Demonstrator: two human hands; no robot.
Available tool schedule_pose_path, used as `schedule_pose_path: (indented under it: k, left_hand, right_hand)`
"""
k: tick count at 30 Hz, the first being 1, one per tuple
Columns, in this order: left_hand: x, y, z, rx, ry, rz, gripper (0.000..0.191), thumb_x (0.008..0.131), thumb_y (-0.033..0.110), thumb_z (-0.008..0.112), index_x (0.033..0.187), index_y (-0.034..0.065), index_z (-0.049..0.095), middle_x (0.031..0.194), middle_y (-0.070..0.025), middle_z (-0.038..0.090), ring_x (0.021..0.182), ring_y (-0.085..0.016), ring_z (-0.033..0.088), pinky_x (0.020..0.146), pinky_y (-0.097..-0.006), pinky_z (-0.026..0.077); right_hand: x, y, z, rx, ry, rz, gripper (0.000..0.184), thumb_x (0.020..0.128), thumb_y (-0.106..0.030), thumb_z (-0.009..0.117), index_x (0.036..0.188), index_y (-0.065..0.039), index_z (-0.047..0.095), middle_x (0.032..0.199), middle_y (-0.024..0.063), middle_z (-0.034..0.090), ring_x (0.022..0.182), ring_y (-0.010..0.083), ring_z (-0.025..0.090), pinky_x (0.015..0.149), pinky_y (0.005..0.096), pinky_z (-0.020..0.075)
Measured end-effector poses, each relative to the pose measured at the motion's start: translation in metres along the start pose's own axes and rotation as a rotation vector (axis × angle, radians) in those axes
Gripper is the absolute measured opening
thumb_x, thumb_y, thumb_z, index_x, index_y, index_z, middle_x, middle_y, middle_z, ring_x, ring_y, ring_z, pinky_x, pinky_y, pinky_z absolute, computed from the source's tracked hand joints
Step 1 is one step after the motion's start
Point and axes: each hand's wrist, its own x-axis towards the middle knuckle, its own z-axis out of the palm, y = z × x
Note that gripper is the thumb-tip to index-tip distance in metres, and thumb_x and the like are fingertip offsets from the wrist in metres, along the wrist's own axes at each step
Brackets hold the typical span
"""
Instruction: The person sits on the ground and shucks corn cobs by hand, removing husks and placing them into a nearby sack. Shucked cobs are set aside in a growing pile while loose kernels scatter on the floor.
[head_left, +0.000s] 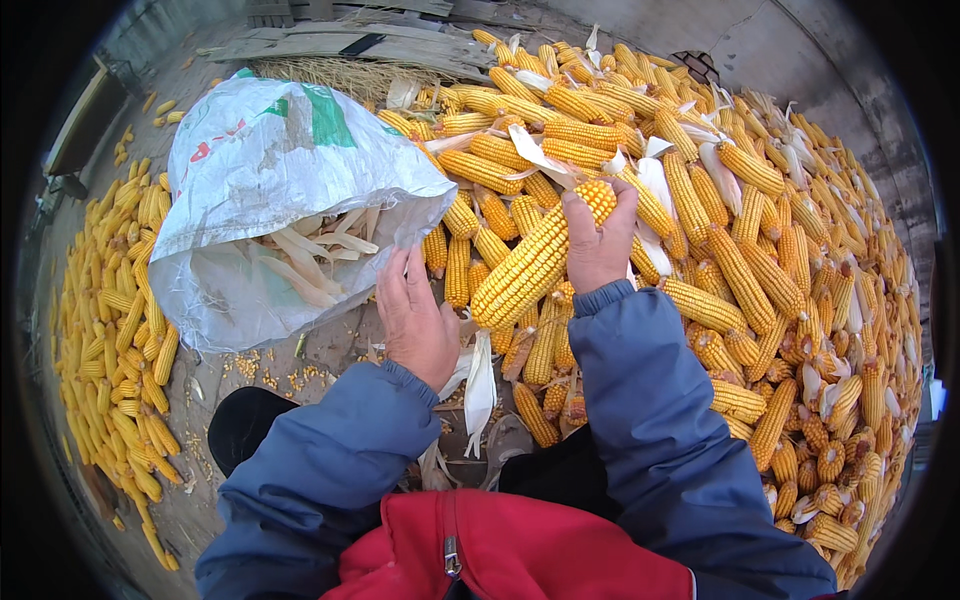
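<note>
My right hand grips the upper end of a large yellow corn cob, held slanting above the heap of corn cobs. Pale husk strips stick out near its held end. My left hand is at the right edge of the mouth of a white woven plastic sack, fingers extended; whether they touch the plastic is hard to tell. Dry corn husks lie inside the sack, whose mouth faces me. A loose pale husk hangs below, between my hands.
A second pile of yellow cobs lies at the left. Loose kernels are scattered on the ground before my knee. Weathered wooden boards with a dark flat object on them lie at the back, before a wall.
</note>
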Motion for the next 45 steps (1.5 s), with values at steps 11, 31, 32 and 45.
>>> schedule_pose_path:
  k: [11,31,32,45]
  left_hand:
    - [-0.032,0.008,0.015,-1.383,-0.635,-0.821,0.037,0.082,0.000,0.069,0.115,0.0049,0.053,0.084,-0.0039,0.059,0.061,-0.012,0.054,0.051,-0.0262,0.042]
    - [-0.077,0.011,0.017,-1.202,-0.839,-0.750,0.033,0.093,0.014,0.066,0.124,0.0074,0.055,0.102,-0.0013,0.060,0.083,-0.012,0.059,0.065,-0.0273,0.047]
    - [-0.075,0.011,0.017,-1.226,-0.842,-0.748,0.034,0.093,0.014,0.067,0.123,0.0073,0.055,0.102,-0.0014,0.060,0.083,-0.012,0.059,0.065,-0.0273,0.047]
    - [-0.032,0.016,-0.018,-1.963,-1.021,-1.089,0.023,0.090,0.002,0.065,0.106,0.0103,0.050,0.071,0.0035,0.041,0.049,-0.004,0.031,0.043,-0.0207,0.025]
  right_hand:
    - [-0.038,-0.024,0.024,0.280,-0.161,0.073,0.065,0.084,-0.035,0.078,0.124,0.000,0.042,0.100,0.0094,0.060,0.089,0.0152,0.059,0.080,0.0308,0.0496]
    - [-0.117,-0.068,0.041,-0.179,-0.886,-0.320,0.067,0.069,-0.021,0.077,0.127,-0.007,0.044,0.100,0.0193,0.066,0.087,0.0400,0.066,0.074,0.0436,0.0538]
    - [-0.111,-0.063,0.044,-0.124,-0.885,-0.201,0.069,0.067,-0.018,0.076,0.126,-0.005,0.043,0.100,0.0238,0.064,0.088,0.0416,0.065,0.072,0.0468,0.0529]
    - [-0.058,-0.005,0.030,0.799,-0.809,0.536,0.035,0.082,-0.018,0.065,0.107,0.003,0.054,0.086,0.0132,0.064,0.074,0.0236,0.069,0.070,0.0367,0.0594]
